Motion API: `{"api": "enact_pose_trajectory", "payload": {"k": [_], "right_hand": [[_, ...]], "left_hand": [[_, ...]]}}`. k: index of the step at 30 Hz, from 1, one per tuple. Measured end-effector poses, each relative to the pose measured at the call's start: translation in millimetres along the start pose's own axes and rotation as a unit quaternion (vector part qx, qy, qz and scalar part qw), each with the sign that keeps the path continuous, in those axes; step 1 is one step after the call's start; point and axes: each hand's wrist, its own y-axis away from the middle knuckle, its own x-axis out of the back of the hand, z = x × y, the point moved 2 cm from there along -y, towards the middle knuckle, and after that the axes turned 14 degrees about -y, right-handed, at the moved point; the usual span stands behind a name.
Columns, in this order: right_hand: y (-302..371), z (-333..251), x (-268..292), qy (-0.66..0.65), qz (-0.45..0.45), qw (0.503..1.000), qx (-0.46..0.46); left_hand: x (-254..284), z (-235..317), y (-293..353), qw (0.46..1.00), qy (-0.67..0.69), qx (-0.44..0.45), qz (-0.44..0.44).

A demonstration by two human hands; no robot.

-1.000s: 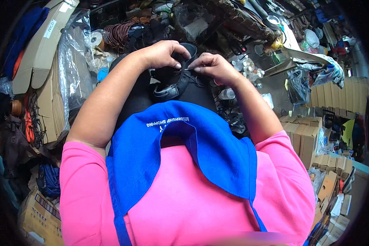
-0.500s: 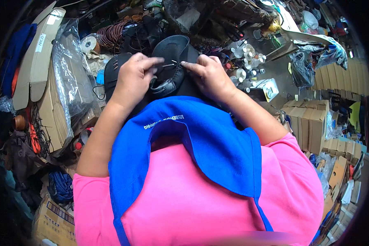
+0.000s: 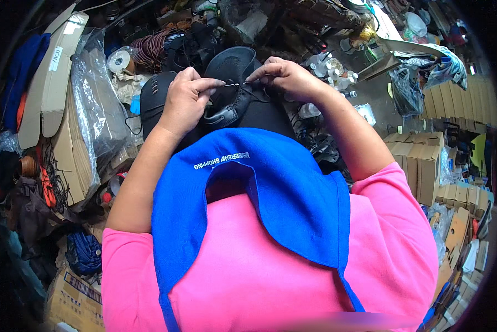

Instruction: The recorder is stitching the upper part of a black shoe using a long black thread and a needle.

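Observation:
A black leather shoe [image 3: 232, 62] with a row of stitching along its seam sits at my lap, its opening turned toward me. My left hand [image 3: 186, 99] is on its left side, thumb and index finger pinched on a thin, shiny needle [image 3: 232, 84] that points right at the stitched seam. From the other side my right hand [image 3: 284, 77] reaches in with its fingertips pressed together close to the seam. What those fingertips hold is too small to make out. A second black shoe [image 3: 153, 97] with pale stitches lies left of my left hand.
A blue apron [image 3: 293, 182] covers my lap side. Left stand flattened cardboard [image 3: 49, 83], plastic sheeting [image 3: 96, 105] and a spool [image 3: 119, 60]. Several bottles [image 3: 331, 69] crowd the right, with cardboard boxes [image 3: 417, 160] nearer. A coil of brown cord [image 3: 149, 50] lies beyond.
My right hand has risen slightly away from the seam, its elbow lifting outward. The left index finger has come down onto the needle. The shoe stays about where it was.

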Motion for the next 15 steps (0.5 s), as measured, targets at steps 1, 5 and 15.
{"api": "enact_pose_trajectory", "payload": {"k": [1,5,15], "right_hand": [[-2.1,-1.9,1.1,0.000,-0.006,1.000,0.003],[-8.2,-4.2,5.0,0.023,-0.020,0.999,0.013],[-10.4,3.7,7.2,-0.021,-0.044,0.999,0.006]], "left_hand": [[-0.2,-0.4,-0.3,1.000,0.000,0.000,0.000],[0.8,0.3,-1.9,1.000,0.009,0.008,-0.011],[-7.5,1.5,-7.8,0.998,0.022,0.013,-0.050]]}}
